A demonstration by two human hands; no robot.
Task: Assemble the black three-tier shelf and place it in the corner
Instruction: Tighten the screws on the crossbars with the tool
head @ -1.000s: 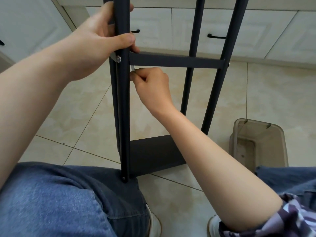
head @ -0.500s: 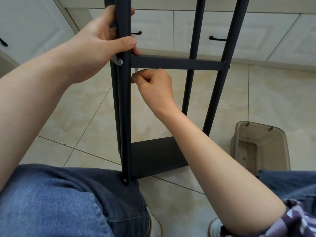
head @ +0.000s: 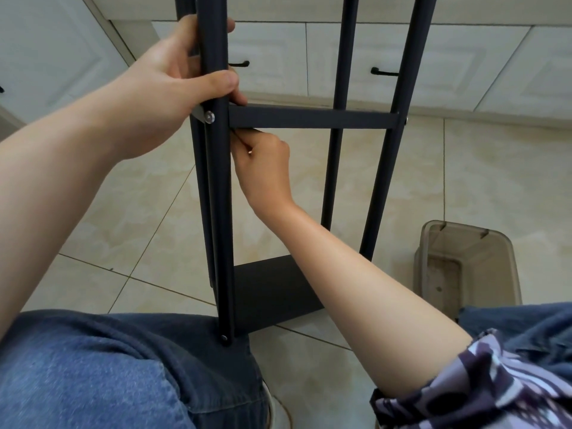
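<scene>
The black shelf frame (head: 312, 120) stands upright on the tiled floor between my knees, with black posts and a flat bottom tier (head: 272, 295). My left hand (head: 173, 85) grips the nearest post (head: 221, 212) just above a silver screw (head: 210, 116) at the middle tier's corner. My right hand (head: 263, 168) is tucked under that tier beside the post, fingers curled and pinching a small metal tool whose tip barely shows. The shelf's top is out of frame.
White cabinet doors with black handles (head: 383, 71) run along the back. A translucent brown plastic bin (head: 467, 264) sits on the floor at the right. My jeans-clad knees fill the lower corners, the left one (head: 108, 366) touching the post's foot.
My right hand has shifted slightly lower and left, closer against the post under the middle tier. My left hand keeps its grip on the post.
</scene>
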